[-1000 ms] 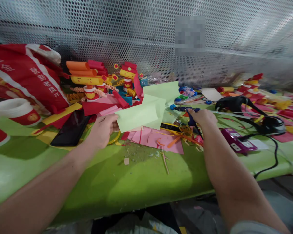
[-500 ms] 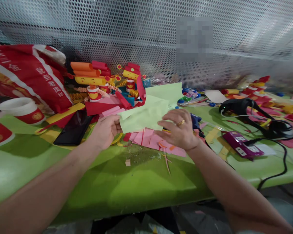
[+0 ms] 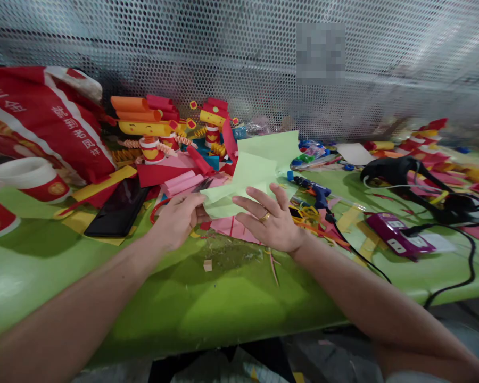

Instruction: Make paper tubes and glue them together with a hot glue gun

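Note:
My left hand pinches the left edge of a pale green paper, which is creased and raised above the table. My right hand, with a ring on one finger, has its fingers spread against the paper's lower right part. The upper part of the paper stands up behind, angled to the right. Pink paper sheets lie under the hands. Behind the left hand is a rolled pink paper. A small wooden cube rests on the green table in front.
Paper figures stand behind, beside a red bag. A black phone and paper cups are at left. At right lie a blue glue gun, a purple power strip and a black strapped device.
My right hand has moved left across the paper and its fingers have spread. The paper's lower part has folded lower, and the glue gun has come into fuller view.

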Demonstrator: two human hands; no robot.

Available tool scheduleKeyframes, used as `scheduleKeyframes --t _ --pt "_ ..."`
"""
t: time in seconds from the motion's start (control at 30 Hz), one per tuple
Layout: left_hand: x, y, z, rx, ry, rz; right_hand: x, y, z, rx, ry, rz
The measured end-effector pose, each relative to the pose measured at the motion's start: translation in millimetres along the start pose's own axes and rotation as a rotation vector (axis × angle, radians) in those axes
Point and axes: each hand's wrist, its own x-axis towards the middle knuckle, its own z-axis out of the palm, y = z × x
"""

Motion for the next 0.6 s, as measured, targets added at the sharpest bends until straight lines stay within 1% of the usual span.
scheduleKeyframes --t 0.17,0.23,0.43,0.53,0.6 --pt "-2 0 2.6 0.054 0.024 -0.032 -3 0 0 -0.086 -0.012 0.036" --pt "-1 -1 2.9 0.069 0.013 -0.028 -3 -1 0 -0.114 -0.010 0.055" --pt "-1 -5 1.2 0.106 -0.031 -0.023 -1 -1 0 -0.064 -0.010 0.023" --pt "-1 -8 -2.1 0.207 -0.023 0.019 -1 0 -1 -0.068 -0.056 -0.001" --pt "-1 -10 -5.0 0.321 0.012 0.073 -1 0 -2 -0.043 -0.077 -0.006"
